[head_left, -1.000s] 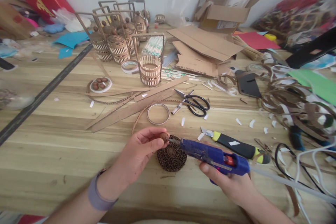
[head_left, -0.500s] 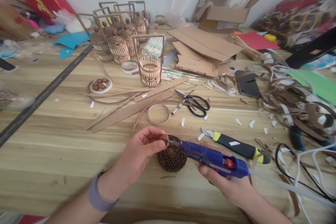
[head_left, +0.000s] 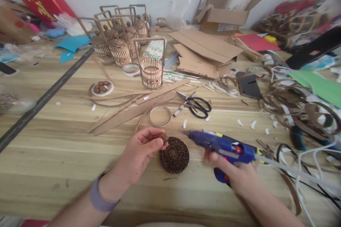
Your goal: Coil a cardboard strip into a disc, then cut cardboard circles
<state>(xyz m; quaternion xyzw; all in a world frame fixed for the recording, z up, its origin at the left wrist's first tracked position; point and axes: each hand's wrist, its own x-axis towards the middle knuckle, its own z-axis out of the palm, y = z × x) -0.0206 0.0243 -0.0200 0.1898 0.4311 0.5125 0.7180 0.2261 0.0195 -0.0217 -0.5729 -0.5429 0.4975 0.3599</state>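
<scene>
Between the thumb and fingers of my left hand [head_left: 141, 152] is a small round brown bead [head_left: 163, 137]. Just below and to its right, a coiled disc of dark corrugated cardboard [head_left: 174, 155] lies flat on the table. My right hand [head_left: 234, 172] is wrapped round the handle of a blue hot glue gun [head_left: 221, 145], somewhat blurred, its nozzle pointing left and apart from the bead. A glue stick [head_left: 282, 169] sticks out of the gun's back. Partly hidden behind the gun lies a utility knife [head_left: 234, 143].
Ahead lie black-handled scissors [head_left: 198, 106], a tape ring [head_left: 160, 116] and cardboard strips [head_left: 133, 115]. A dish [head_left: 102, 94] holds several brown beads. Farther back stand an open lantern-like basket [head_left: 151, 74], several lidded ones [head_left: 119, 49] and a cardboard box [head_left: 223, 17]. Cords [head_left: 301, 170] run along the right.
My right hand has drawn the glue gun away from the bead, to the right and slightly up. The disc now shows more fully. My left hand stays nearly in place with the bead.
</scene>
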